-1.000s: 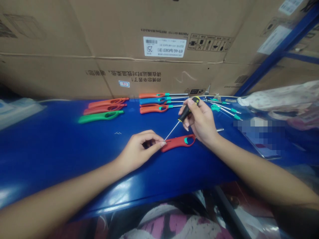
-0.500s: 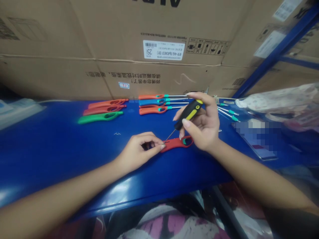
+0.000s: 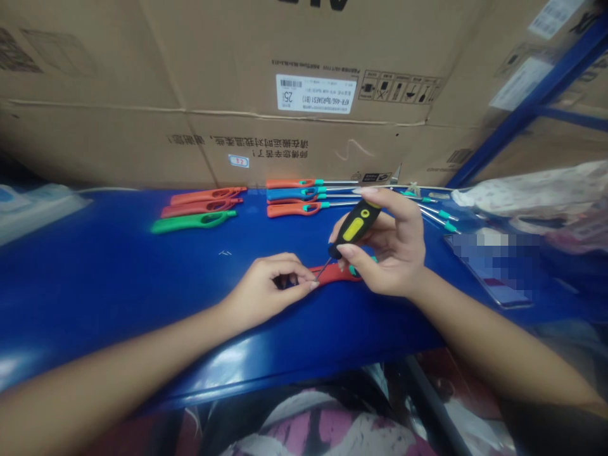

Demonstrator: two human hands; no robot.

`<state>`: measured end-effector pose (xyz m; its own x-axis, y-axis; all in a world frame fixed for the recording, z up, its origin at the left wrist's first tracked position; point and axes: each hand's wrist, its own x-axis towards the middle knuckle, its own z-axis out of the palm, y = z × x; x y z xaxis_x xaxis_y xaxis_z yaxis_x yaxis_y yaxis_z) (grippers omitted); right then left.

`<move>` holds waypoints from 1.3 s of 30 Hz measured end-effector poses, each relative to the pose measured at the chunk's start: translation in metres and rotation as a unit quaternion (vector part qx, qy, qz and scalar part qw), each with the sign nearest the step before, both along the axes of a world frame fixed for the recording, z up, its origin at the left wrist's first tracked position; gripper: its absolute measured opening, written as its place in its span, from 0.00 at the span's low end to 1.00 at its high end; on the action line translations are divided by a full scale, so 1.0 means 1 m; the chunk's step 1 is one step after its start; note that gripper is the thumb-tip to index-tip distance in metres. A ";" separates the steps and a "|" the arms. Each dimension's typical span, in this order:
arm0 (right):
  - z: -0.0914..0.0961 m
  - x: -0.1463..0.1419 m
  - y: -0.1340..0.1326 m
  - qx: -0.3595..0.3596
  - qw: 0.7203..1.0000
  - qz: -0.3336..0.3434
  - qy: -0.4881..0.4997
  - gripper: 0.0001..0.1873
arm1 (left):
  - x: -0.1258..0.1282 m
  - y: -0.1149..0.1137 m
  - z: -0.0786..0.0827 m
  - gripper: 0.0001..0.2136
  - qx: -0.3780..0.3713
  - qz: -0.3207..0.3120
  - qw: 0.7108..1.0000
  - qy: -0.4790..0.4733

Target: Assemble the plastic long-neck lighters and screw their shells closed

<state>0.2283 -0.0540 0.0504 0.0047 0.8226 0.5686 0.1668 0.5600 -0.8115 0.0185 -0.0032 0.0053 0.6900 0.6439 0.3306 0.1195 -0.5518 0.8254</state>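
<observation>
A black-and-yellow screwdriver (image 3: 353, 229) is gripped in my right hand (image 3: 396, 256), slanting so that its thin shaft runs down to the left. The shaft's tip meets the end of a red lighter handle (image 3: 336, 273) lying on the blue table. That same end is pinched between the thumb and fingers of my left hand (image 3: 263, 288), which hide the exact spot of contact. Teal shows inside the handle's loop, partly covered by my right hand. A few tiny screws (image 3: 225, 253) lie to the left.
Farther back are red and green handle shells (image 3: 194, 221) and several long-necked lighters (image 3: 292, 209). Loose metal tubes with teal ends (image 3: 439, 220) lie to the right, near a phone (image 3: 494, 278). A large cardboard box (image 3: 213, 57) stands behind the table (image 3: 118, 304).
The screwdriver handle has turned and shifted slightly down and left in my right hand. Its tip stays at the handle's end. My left hand keeps its pinch.
</observation>
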 end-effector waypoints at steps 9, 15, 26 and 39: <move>0.001 0.000 0.000 -0.019 0.999 0.025 -0.025 0.30 | -0.001 -0.001 0.000 0.05 0.012 0.001 1.000 0.008; 0.001 0.001 0.002 -0.031 0.999 -0.014 0.014 0.33 | -0.003 0.002 -0.003 0.17 0.068 0.038 0.996 0.032; -0.002 -0.002 0.004 -0.031 0.999 0.018 0.002 0.31 | -0.003 0.003 -0.010 0.14 0.087 0.014 0.994 0.071; -0.016 0.006 0.015 0.128 0.983 0.036 -0.129 0.34 | -0.002 0.004 -0.009 0.13 0.096 0.014 0.993 0.069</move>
<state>0.2346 -0.0394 0.0347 -0.2199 0.6453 0.7316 0.3014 0.7582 -0.5782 0.0168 0.0003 -0.0035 0.7203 0.5976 0.3522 0.2413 -0.6919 0.6804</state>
